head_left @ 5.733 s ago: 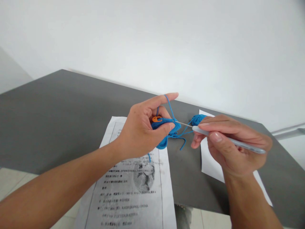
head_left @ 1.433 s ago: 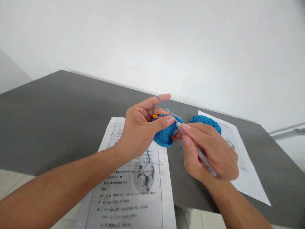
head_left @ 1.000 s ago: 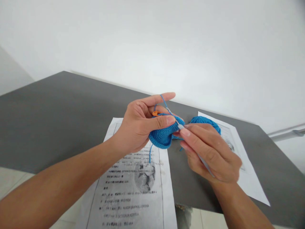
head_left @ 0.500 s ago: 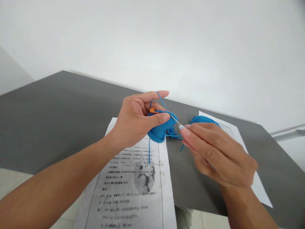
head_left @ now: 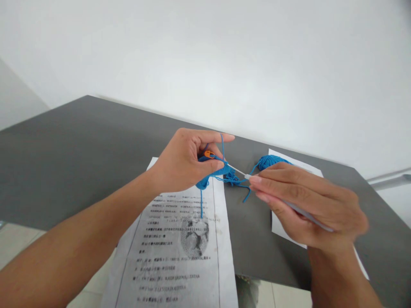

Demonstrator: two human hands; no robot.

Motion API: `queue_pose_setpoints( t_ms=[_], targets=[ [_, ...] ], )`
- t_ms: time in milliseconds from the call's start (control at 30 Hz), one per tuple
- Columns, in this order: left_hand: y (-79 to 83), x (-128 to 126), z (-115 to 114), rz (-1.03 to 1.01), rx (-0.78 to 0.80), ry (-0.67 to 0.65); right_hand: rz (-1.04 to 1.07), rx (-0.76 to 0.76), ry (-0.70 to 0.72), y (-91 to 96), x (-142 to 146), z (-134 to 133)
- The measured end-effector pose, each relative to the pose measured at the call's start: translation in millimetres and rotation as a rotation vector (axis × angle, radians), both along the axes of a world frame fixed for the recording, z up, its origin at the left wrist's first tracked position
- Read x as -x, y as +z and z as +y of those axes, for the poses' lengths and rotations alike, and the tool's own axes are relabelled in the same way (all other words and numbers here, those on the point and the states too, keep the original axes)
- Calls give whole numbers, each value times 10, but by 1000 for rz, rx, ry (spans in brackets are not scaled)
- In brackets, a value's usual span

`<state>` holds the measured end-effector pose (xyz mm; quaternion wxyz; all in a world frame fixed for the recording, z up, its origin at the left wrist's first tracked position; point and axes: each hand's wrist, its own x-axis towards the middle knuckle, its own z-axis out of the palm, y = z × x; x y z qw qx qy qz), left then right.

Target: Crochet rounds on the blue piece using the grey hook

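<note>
My left hand (head_left: 186, 162) is closed on a small blue crocheted piece (head_left: 214, 172), pinched between thumb and fingers above the table. An orange stitch marker (head_left: 209, 154) is clipped to the piece. Blue yarn (head_left: 221, 145) runs up over my raised left index finger. My right hand (head_left: 308, 205) is closed on a pale crochet hook (head_left: 239, 172) whose metal tip reaches into the edge of the piece. A ball of blue yarn (head_left: 268, 161) lies just behind my right hand's fingers, and loose strands hang between it and the piece.
A grey table (head_left: 80, 149) carries a printed sheet with text and a picture (head_left: 183, 248) under my left hand. A second white sheet (head_left: 285, 222) lies under my right hand. White wall behind; the table's near edge runs along the bottom.
My right hand has drawn the hook back to the right and lower. My left hand has turned the blue piece edge-on, so less of its round face shows.
</note>
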<state>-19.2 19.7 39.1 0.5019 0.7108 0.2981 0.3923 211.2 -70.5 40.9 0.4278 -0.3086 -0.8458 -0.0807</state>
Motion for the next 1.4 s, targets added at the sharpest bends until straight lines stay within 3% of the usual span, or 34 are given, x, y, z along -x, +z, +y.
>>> queue_pose_setpoints(
  t_ms=[100, 167, 233, 333, 467, 600, 900, 967, 1067, 1167, 1267, 1400],
  targets=[
    [-2, 1, -4, -35, 39, 2, 264, 192, 43, -96, -7, 48],
    [-3, -13, -25, -73, 67, 26, 571, 399, 120, -193, 11, 107],
    [-5, -37, -54, -110, 66, 71, 751, 569, 193, -292, 64, 176],
    [-13, -76, -98, -154, 13, 160, 875, 643, 231, -407, 216, 256],
    [-36, -123, -143, -205, 30, 211, 962, 439, 185, -453, 468, 254],
    [-65, -175, -195, -229, 55, 235, 791, 241, 34, -413, 572, 203],
    [-91, -247, -284, -325, 134, 267, 845, 244, 20, -439, 591, 199],
    [-115, -254, -273, -376, 191, 231, 761, 153, -58, -456, 597, 178],
    [-146, -256, -250, -535, 320, 137, 446, -53, -182, -446, 567, 134],
    [-128, -228, -235, -686, 442, 19, 167, -205, -204, -395, 502, 115],
    [-60, -162, -220, -721, 507, -81, 106, -291, -122, -345, 437, 144],
    [20, -78, -177, -700, 532, -141, 204, -255, -20, -315, 378, 180]
  ],
)
